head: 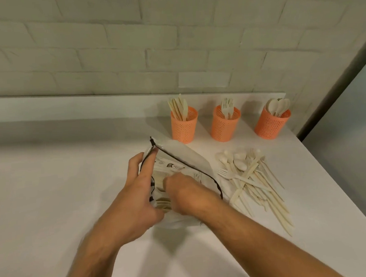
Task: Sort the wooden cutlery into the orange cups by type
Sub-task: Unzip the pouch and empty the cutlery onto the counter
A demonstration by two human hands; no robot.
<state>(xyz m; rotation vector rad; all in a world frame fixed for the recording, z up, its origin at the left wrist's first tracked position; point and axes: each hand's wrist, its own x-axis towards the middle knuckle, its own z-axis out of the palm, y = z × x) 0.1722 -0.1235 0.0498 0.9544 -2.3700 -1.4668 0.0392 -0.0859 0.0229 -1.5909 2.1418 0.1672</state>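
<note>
Item, centre of the frame: a white translucent zip pouch with a dark zipper edge and printed markings (179, 166), lying on the matt white surface (53, 187), its mouth gaping toward lower left. Our left hand (138, 191) grips the near lip of the mouth, fingers curled over the zipper edge, holding it apart. Our right hand (185, 193) is plunged into the opening, its fingers hidden inside; we cannot tell whether they have closed on anything. Pale wooden cutlery inside the pouch (163, 200) shows just between the two hands, touching or nearly touching the right one, which is the nearer; its handles appear to run roughly across the mouth, though that is hard to read. Right of the pouch: a loose heap of flat, smooth wooden spoons, forks and knives (254, 177), long axes mostly running from upper left to lower right. Upper centre to right, against the painted brick wall (109, 47): three perforated orange plastic cups, tapered, holding knives (184, 127), forks (225, 126) and spoons (270, 124). We judge the next lift must clear the zipper rim.
</note>
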